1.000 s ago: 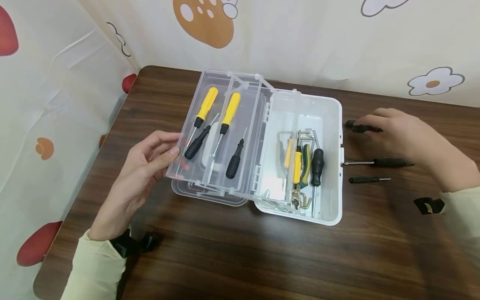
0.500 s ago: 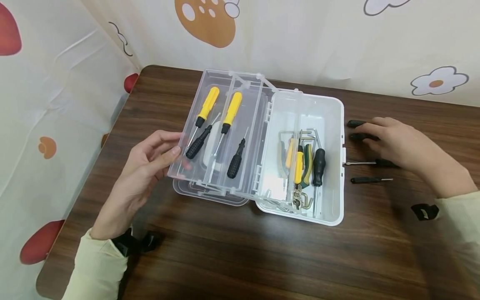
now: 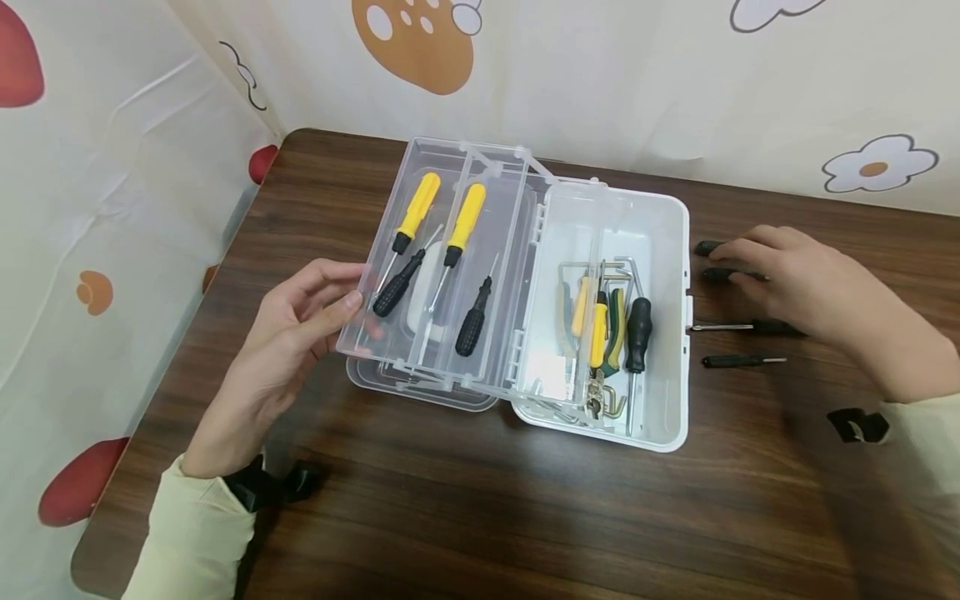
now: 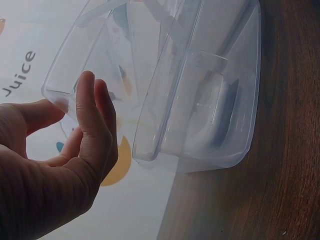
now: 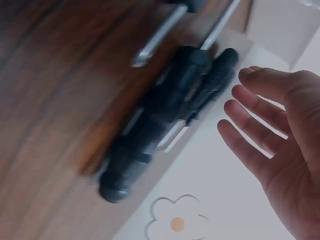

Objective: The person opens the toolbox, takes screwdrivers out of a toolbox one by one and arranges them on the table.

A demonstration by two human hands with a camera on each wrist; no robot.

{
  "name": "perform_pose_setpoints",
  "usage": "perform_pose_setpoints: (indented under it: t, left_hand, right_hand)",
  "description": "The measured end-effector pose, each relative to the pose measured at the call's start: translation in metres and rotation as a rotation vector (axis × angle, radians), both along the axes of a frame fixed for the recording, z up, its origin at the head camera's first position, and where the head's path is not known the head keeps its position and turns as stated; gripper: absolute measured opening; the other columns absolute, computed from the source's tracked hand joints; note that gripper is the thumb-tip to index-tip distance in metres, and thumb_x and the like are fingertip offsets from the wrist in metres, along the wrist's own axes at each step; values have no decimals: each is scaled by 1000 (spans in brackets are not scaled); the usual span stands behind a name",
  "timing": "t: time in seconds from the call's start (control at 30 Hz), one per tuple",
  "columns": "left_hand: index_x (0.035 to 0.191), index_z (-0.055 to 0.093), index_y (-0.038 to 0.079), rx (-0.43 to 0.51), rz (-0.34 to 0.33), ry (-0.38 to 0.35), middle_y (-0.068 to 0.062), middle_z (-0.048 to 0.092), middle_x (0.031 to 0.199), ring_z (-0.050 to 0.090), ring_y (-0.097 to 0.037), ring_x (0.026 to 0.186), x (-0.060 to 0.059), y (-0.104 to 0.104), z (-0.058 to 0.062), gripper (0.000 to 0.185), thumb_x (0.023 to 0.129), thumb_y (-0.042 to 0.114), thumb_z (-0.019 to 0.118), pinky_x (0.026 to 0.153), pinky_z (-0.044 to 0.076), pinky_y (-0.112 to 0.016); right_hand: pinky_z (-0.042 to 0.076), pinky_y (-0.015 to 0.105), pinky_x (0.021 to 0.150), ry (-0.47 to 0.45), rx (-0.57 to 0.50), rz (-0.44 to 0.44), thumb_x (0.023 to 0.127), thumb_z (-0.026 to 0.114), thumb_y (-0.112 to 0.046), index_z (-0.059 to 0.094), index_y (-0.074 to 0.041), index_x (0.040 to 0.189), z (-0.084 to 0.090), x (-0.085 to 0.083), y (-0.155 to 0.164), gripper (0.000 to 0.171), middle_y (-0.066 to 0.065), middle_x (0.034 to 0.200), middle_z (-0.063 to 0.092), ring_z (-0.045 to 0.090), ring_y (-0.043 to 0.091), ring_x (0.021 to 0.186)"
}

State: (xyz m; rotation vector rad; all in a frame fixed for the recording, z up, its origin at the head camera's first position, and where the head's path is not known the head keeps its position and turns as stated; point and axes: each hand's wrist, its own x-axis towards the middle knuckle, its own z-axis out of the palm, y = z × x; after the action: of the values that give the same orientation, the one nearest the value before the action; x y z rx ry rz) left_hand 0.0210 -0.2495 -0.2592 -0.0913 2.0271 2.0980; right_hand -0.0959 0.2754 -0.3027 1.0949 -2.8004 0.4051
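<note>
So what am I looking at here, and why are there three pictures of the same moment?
No machine here: a person works with bare hands and wears three cameras. The wide picture comes from the head and looks down at a brown wooden table. The other two come from the wrists, so they are close and partly blurred. On the table stands an open clear plastic toolbox with its fold-out tray swung to one side; yellow-handled and black-handled screwdrivers lie in the tray, pliers and hex keys in the box. The left hand pinches the tray's edge, as its wrist view shows. The right hand, fingers spread, holds nothing and reaches over black-handled screwdrivers lying on the table beside the box.
</note>
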Motion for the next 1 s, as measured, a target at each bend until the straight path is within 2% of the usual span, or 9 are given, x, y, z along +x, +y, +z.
perform_pose_setpoints:
  t: [0.2,0.33,0.43,0.5,0.57,0.77,0.87,0.9,1.0]
  left_hand:
    - [131,62,12,0,-2,2,-4,76,112,77,-17,77,0,0,0,26,105,10,62,70,62,-28]
    - [131,62,12,-9,-1,1,-4,76,113,77,-17,77,0,0,1,26,105,10,62,70,61,-28]
    - [131,62,12,-15,-1,2,-4,75,113,77,-17,77,0,0,2,26,105,11,62,70,61,-28]
    - [131,62,12,-16,-2,3,-4,75,113,77,-17,77,0,0,2,26,105,11,62,70,61,-28]
    - [130,62,12,-13,-1,5,-4,75,113,77,-17,77,0,0,2,26,105,10,62,70,61,-28]
    - [130,62,12,-7,2,13,-4,76,112,77,-17,77,1,0,1,26,105,9,61,69,61,-28]
    - [130,62,12,-10,1,15,-3,76,112,77,-17,77,1,0,1,26,105,9,61,69,61,-28]
    - [130,62,12,-11,1,15,-3,76,112,77,-17,77,1,0,0,26,105,9,61,69,61,-28]
    - [131,62,12,-6,0,10,-3,75,113,77,-17,77,1,0,0,26,105,9,61,70,61,-28]
  right_hand:
    - [44,41,87,82,-61,83,73,80,17,71,-2,118,15,2,-12,50,14,110,70,64,34,100]
    - [38,24,95,74,-103,142,74,79,18,71,-2,120,28,7,-24,51,14,114,70,62,31,104]
    - [31,15,99,83,-163,211,101,68,-9,72,-2,119,36,10,-35,20,13,113,70,61,29,103]
    - [32,15,100,104,-189,265,111,53,-30,73,-1,117,38,11,-44,35,13,111,71,61,28,101]
    - [35,18,98,124,-210,316,113,38,-46,74,-3,113,39,13,-53,57,12,109,72,62,28,99]
    - [51,34,89,107,-171,448,113,38,-42,74,-9,115,37,22,-82,49,7,113,75,68,25,101]
    - [57,42,88,41,-107,473,105,65,-25,73,-12,117,34,26,-93,19,5,118,74,70,25,105]
    - [58,44,88,15,-78,475,100,72,-18,73,-13,118,34,27,-97,18,5,119,73,70,26,107]
    - [59,48,90,-64,13,479,81,85,2,74,-13,117,31,31,-105,40,5,121,72,69,26,110]
